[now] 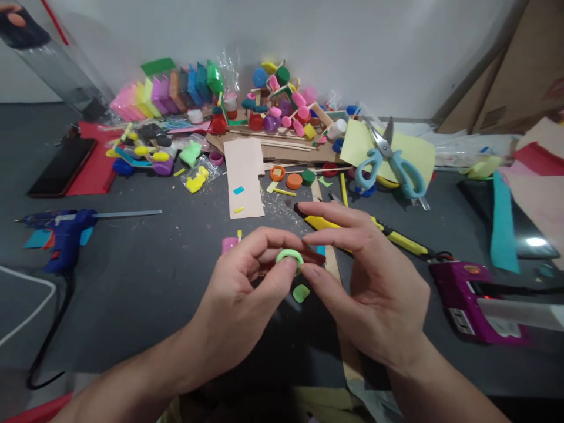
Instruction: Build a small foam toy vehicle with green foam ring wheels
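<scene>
My left hand [247, 288] pinches a small light-green foam ring [289, 257] between thumb and fingers, just above the dark table [145, 282]. My right hand [365, 276] is beside it, thumb and forefinger touching the ring's right side, the other fingers stretched out. A small green foam scrap [301, 292] lies on the table right under the ring. A pink foam piece [229, 244] sits just behind my left fingers. A yellow and black craft knife [396, 238] lies behind my right hand.
A blue glue gun [66, 232] lies at left with its cord. Blue scissors [390, 161] rest on yellow paper. Coloured foam sheets [171, 91] and caps are heaped at the back. A purple device [471, 299] sits right, a phone [61, 167] far left. Another person's hand [15, 23] shows top left.
</scene>
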The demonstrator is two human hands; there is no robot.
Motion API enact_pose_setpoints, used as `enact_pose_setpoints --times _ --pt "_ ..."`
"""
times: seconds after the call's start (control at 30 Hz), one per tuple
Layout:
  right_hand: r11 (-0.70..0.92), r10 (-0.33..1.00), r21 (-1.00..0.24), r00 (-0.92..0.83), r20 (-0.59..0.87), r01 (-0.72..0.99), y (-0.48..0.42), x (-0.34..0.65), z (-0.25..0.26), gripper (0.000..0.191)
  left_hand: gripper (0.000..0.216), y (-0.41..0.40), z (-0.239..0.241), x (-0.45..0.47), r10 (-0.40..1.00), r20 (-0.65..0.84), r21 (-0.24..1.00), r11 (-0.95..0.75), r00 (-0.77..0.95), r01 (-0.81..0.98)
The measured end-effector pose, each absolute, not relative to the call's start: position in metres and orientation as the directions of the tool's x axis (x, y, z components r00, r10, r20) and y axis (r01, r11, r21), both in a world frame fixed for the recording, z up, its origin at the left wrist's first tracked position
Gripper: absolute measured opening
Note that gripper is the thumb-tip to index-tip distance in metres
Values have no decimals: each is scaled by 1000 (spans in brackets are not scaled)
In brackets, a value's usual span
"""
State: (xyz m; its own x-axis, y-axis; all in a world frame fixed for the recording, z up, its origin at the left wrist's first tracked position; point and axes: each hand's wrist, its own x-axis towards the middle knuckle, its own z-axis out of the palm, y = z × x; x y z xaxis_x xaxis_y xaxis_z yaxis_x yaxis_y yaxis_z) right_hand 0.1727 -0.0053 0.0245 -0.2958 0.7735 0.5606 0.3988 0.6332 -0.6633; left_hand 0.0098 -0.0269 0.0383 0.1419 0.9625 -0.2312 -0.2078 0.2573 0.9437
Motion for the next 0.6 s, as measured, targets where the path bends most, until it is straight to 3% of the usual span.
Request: enact_pose_setpoints --times 0.13,0.37,0.5,0.6 --pt "680 728 -586 -309 612 440 -5 171 24 18 8 -27 36 9 985 -148 986 155 90 -69" --pt "686 720 -562 -316 619 462 -5 171 25 20 11 -27 35 8 996 -45 999 43 80 34" --pt "685 720 -557 -320 616 469 -6 171 25 20 10 -27 36 9 995 -58 998 59 83 -3" --pt "685 721 -558 -325 612 468 -6 171 25 21 7 -25 36 9 981 -162 976 175 107 -126"
